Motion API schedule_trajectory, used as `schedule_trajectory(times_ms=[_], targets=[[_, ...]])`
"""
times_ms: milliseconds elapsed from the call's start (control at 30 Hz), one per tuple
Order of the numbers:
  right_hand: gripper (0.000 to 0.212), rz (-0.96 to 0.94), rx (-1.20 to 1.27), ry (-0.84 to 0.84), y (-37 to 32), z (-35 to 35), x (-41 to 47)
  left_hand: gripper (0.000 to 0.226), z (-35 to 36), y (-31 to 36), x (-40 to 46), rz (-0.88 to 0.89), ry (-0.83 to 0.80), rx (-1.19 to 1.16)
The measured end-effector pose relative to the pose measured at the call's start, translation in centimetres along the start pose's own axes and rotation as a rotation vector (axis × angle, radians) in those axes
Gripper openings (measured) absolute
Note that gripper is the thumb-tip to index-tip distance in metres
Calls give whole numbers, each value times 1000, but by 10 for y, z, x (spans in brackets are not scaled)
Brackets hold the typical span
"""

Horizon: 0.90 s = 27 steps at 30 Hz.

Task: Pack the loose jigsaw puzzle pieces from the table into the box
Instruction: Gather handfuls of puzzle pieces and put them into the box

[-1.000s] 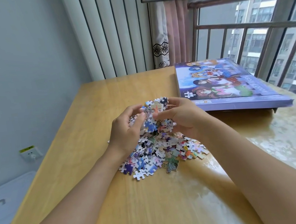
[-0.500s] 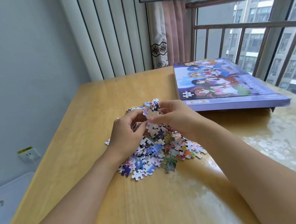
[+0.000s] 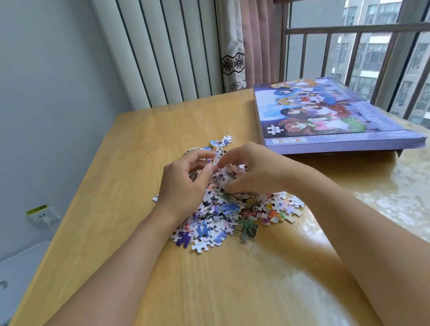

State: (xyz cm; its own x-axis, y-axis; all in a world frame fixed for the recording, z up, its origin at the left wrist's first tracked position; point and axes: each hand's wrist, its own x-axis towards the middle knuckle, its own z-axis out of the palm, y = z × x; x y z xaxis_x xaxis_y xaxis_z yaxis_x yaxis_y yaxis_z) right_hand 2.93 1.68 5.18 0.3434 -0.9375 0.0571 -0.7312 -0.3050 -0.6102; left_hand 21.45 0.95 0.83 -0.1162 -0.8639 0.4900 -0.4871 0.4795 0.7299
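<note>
My left hand (image 3: pixel 184 184) and my right hand (image 3: pixel 257 171) were both on the pile of pieces (image 3: pixel 231 215), in the middle of the table (image 3: pixel 117 175). The fingers of both hands were curled and they held a bunch of pieces between them (some pieces stood out above my thumbs). The other pieces lay loose on the wood under my wrists and toward me. The box (image 3: pixel 333 117) lay flat and shut to the right of the pile, near the window rail (image 3: pixel 371 30), apart from my hands.
</note>
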Motion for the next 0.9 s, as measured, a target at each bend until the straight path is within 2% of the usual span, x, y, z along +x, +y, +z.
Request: schedule_trajectory(times_ms=[100, 267, 400, 533, 633, 800, 900], targets=[[45, -16, -126, 64, 2, -2, 0, 19, 0, 0, 0, -7, 7, -1], [67, -3, -203, -36, 2, -6, -4, 18, 0, 0, 0, -4, 10, 4], [50, -62, -224, 24, 4, -7, -3, 17, 0, 0, 0, 4, 13, -3], [40, -49, 18, 175, 7, -12, -3, 16, -1, -1, 1, 9, 66, -29], [39, -37, 161, 224, 9, -15, -7, 16, -4, 0, 0, 13, 115, -49], [44, 144, 538, 238, 12, -15, -22, 16, -6, 2, -5, -9, 157, -39], [33, 282, 859, 187, 23, -20, -41, 18, -9, 12, 1, 33, 126, 12]])
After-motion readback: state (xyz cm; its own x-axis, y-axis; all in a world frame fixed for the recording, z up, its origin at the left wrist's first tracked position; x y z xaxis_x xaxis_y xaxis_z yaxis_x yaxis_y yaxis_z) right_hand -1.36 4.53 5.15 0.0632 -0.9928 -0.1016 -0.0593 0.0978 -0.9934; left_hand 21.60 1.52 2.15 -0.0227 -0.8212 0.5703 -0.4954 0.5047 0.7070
